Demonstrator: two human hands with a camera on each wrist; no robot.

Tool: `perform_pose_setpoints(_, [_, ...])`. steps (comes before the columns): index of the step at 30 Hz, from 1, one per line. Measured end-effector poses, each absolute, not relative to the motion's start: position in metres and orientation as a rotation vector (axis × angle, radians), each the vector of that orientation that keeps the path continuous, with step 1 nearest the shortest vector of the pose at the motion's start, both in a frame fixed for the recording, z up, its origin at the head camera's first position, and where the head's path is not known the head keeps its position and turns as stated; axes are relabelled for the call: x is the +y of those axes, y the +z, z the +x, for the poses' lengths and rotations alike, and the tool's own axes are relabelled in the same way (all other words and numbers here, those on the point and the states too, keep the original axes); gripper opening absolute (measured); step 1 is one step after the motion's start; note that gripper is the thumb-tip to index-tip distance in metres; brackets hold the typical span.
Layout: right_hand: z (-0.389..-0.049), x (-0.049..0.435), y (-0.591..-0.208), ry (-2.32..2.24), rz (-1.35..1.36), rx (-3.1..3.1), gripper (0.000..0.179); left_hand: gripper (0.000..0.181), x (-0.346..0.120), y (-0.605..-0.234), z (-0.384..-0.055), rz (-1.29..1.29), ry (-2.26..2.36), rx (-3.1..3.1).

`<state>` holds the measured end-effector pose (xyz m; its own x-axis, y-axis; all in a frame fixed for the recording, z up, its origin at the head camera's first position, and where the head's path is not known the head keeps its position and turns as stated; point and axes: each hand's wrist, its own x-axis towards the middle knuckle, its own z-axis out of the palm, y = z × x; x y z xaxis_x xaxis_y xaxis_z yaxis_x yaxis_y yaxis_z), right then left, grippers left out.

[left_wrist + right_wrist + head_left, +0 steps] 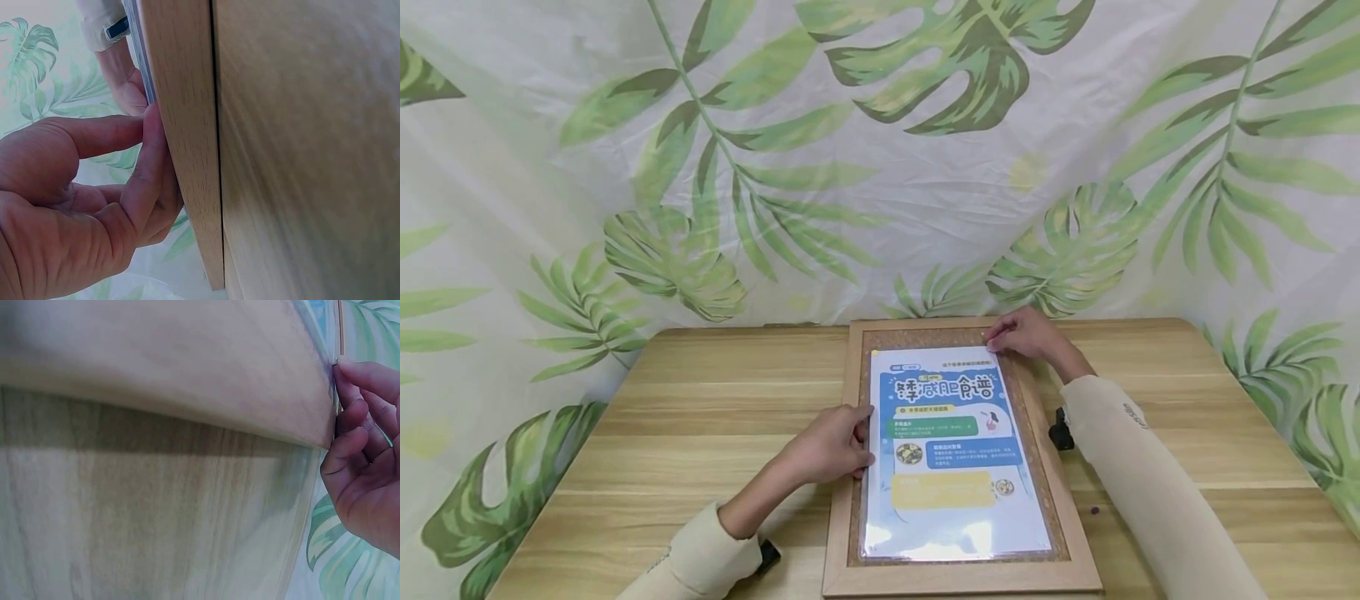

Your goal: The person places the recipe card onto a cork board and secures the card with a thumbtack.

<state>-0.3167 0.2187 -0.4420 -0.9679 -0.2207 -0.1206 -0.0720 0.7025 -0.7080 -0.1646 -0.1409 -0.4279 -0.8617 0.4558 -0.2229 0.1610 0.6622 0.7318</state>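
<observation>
A printed poster [955, 525] in a glossy clear sheet lies on a wood-framed cork board [962, 579], which rests flat on the table. My left hand [831, 442] is at the poster's left edge. Its thumb and index fingertip touch that edge a little apart, the other fingers bent beneath. At the poster's top right corner, my right hand [1026, 333] pinches a small pushpin [335, 361] between thumb and index finger, mostly hidden by the fingertips. A yellow pushpin [874, 352] sits at the poster's top left corner.
The board stands on a wood-grain table [715, 400] and reaches its back edge. Behind hangs a leaf-patterned curtain [925, 225]. A small dark purple piece [1094, 510] lies on the table right of the board, near the right sleeve [1142, 475].
</observation>
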Motion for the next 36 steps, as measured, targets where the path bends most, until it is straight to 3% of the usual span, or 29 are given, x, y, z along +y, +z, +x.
perform_pose_setpoints(8, [-0.3176,0.2199,-0.4417,-1.136,-0.232,2.7,0.018,0.075,-0.14,-0.4273,-0.1657,0.487,1.031,2.497])
perform_pose_setpoints(14, [-0.3176,0.2233,-0.4418,-1.156,-0.245,2.662,0.02,0.054,-0.1407,-0.4282,-0.1656,0.517,1.017,2.498])
perform_pose_setpoints(18, [-0.3181,0.2245,-0.4436,-1.172,-0.257,2.645,0.021,0.052,-0.1416,-0.428,-0.1658,0.535,1.018,2.495])
perform_pose_setpoints(30, [-0.3196,0.2215,-0.4413,-1.189,-0.205,2.657,0.02,0.055,-0.1406,-0.4275,-0.1665,0.537,1.003,2.505])
perform_pose_setpoints(36, [-0.3196,0.2209,-0.4396,-1.18,-0.217,2.666,0.021,0.069,-0.14,-0.4284,-0.1665,0.512,0.997,2.508])
